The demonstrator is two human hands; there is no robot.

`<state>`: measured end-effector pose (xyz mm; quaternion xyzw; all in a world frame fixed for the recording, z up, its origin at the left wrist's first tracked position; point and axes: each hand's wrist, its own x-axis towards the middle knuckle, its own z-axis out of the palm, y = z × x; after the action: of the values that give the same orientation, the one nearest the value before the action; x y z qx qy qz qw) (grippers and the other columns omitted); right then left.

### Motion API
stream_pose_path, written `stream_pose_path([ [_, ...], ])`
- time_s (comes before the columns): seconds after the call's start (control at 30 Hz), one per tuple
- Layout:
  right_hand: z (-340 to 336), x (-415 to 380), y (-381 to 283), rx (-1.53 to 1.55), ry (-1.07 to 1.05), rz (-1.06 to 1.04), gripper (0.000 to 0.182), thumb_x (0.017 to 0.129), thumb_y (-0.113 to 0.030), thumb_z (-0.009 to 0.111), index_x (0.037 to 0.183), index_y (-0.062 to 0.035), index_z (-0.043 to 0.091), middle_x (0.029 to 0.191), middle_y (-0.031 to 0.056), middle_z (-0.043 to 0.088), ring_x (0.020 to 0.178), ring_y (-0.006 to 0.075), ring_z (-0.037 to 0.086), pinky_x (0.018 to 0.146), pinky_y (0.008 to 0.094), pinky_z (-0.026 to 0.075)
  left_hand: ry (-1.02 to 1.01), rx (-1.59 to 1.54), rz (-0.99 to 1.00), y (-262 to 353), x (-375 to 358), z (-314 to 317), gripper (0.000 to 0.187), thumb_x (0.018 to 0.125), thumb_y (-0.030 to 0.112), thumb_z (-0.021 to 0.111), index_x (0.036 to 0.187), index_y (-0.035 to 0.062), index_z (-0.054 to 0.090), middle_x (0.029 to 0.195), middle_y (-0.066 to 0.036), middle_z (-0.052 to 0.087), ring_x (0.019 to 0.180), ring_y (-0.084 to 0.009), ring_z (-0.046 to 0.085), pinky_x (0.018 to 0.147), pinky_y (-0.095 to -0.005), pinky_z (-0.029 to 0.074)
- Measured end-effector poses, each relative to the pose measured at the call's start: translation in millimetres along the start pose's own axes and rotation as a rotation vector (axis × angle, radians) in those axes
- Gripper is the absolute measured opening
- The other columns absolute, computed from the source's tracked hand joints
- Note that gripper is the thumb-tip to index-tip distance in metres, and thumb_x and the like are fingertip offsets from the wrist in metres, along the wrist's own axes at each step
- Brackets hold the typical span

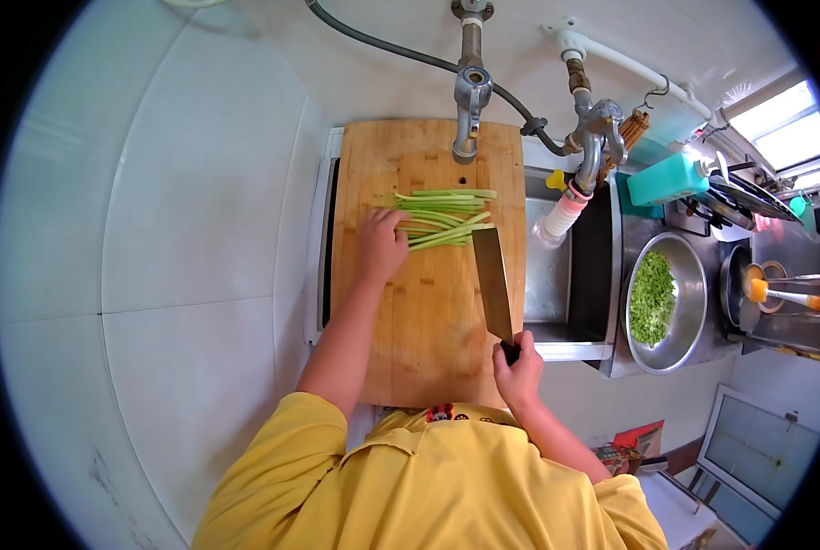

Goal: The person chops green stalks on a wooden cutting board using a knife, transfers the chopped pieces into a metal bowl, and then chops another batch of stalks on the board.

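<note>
- Presently, my right fingers [511, 359] are closed round the black handle of the knife [493, 280], just right of centre in the frame; its blade points towards the upper part of the picture.
- My left fingers [397, 223] are curled over the left ends of the green stalks [446, 203], upper centre; how firmly they press, I cannot tell.
- Stalks: laid roughly side by side, crosswise on the wooden board [419, 330]. The far end of the blade is at their right ends; contact cannot be confirmed.
- Done: a heap of finely chopped greens [653, 298] is inside the metal bowl [694, 307], right side of the frame, on the counter [619, 365].
- Left: the stalks on the board are long lengths, not chopped small. I judge the chopping partway through; the share finished cannot be established.
- Count, working items: one knife, one board, one bowl, one heap. Stalks: several, perhaps ten or so; overlap prevents an exact figure.
- Count, surroundings: two taps, one at top centre [472, 92], one to its right [600, 128]; one teal bottle [668, 183], upper right.
</note>
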<state>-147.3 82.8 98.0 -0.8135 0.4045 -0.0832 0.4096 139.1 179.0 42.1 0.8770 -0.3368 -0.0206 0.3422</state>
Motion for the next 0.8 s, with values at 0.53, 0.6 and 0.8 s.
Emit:
stream_pose_path([
  [0.53,3.3,7.9,-6.3,0.028,0.053,0.031,0.023,0.079,-0.015,0.066,0.087,-0.0030,0.048,0.065,0.0199,0.057,0.062,0.0393,0.058,0.058,0.0436,0.046,-0.025,0.106,0.131,15.8,17.5,30.6,0.018,0.078,0.011,0.069,0.096,0.0100,0.065,0.097,-0.004,0.061,0.100,-0.0258,0.052,0.095,-0.0411,0.037],
  [0.6,2.6,8.3,-5.5,0.036,0.048,0.046,0.023,0.079,-0.015,0.066,0.087,-0.0030,0.048,0.065,0.0198,0.057,0.062,0.0394,0.058,0.058,0.0435,0.046,-0.127,0.139,0.087,20.9,22.8,29.3,0.016,0.078,0.011,0.068,0.093,0.0095,0.064,0.095,-0.004,0.061,0.099,-0.0254,0.052,0.094,-0.0401,0.038],
  [0.8,3.5,8.5,0.8,0.072,0.038,0.103,0.024,0.078,-0.014,0.067,0.087,-0.0027,0.048,0.065,0.0197,0.058,0.062,0.0392,0.059,0.058,0.0428,0.046,-0.363,0.177,0.070,32.6,19.9,22.7,0.008,0.080,0.009,0.065,0.087,0.0088,0.061,0.092,-0.003,0.060,0.096,-0.0246,0.052,0.086,-0.0384,0.040],
])
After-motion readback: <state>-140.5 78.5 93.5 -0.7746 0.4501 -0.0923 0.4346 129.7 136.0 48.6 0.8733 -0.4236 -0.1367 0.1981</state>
